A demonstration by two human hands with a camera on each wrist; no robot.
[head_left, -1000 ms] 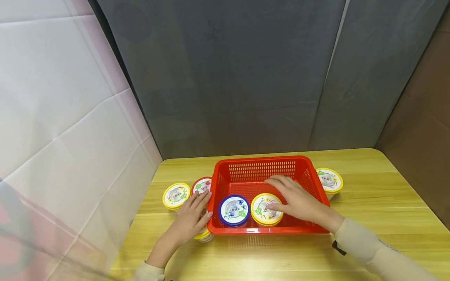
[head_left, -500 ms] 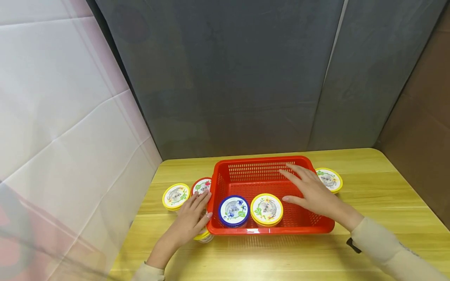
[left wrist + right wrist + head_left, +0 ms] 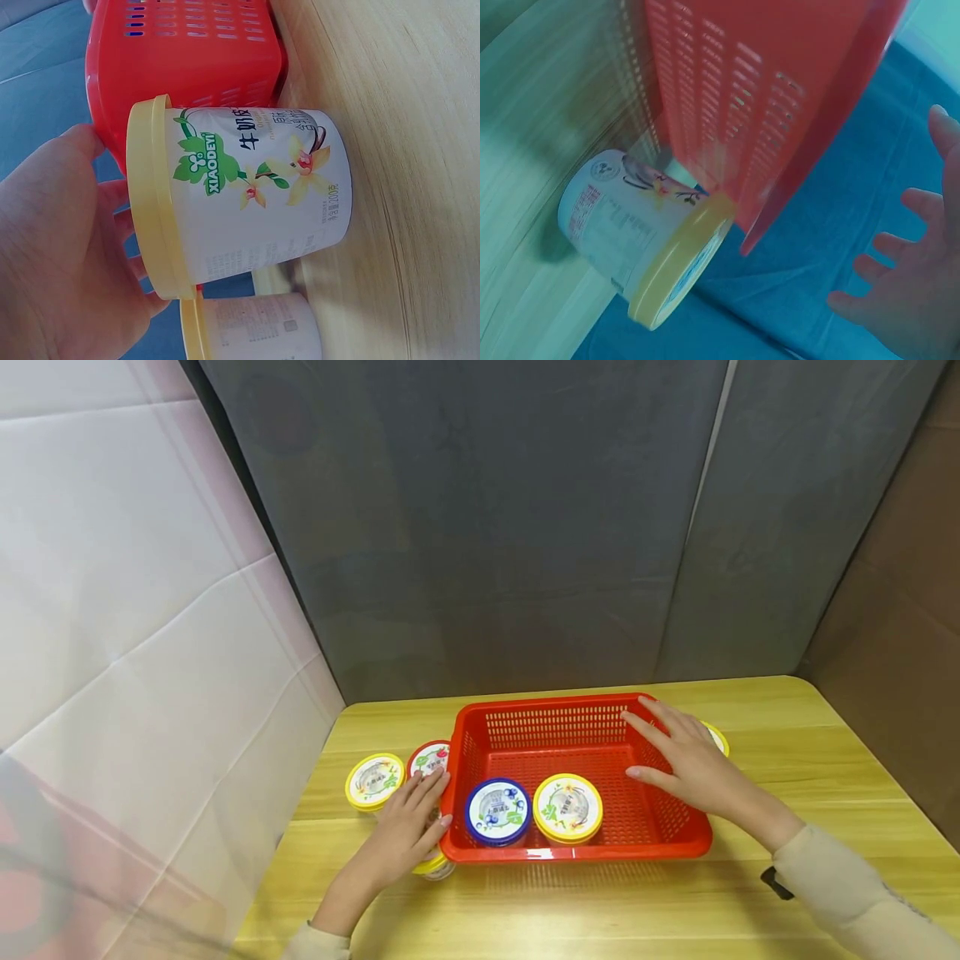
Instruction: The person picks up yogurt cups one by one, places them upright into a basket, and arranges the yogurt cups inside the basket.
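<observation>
A red plastic basket (image 3: 630,853) stands on the wooden table and holds a blue-lidded tub (image 3: 498,812) and a yellow-lidded tub (image 3: 567,808) side by side near its front. My left hand (image 3: 405,831) lies at the basket's left rim, thumb tip touching it, above another yellow-lidded tub (image 3: 255,187) outside the basket. My right hand (image 3: 690,764), fingers spread and holding nothing, is over the basket's right rim. It partly hides a yellow-lidded tub (image 3: 637,232) standing just outside that side; in the right wrist view its fingers are apart from the tub.
Left of the basket stand a red-lidded tub (image 3: 429,757) and one more yellow-lidded tub (image 3: 375,779). A dark grey panel (image 3: 487,527) closes off the back, a white sheet (image 3: 150,568) the left and a brown panel (image 3: 900,627) the right.
My right hand has moved right, from over the yellow-lidded tub inside the basket to the basket's right rim, now covering part of the outer tub. The left hand has stayed in place.
</observation>
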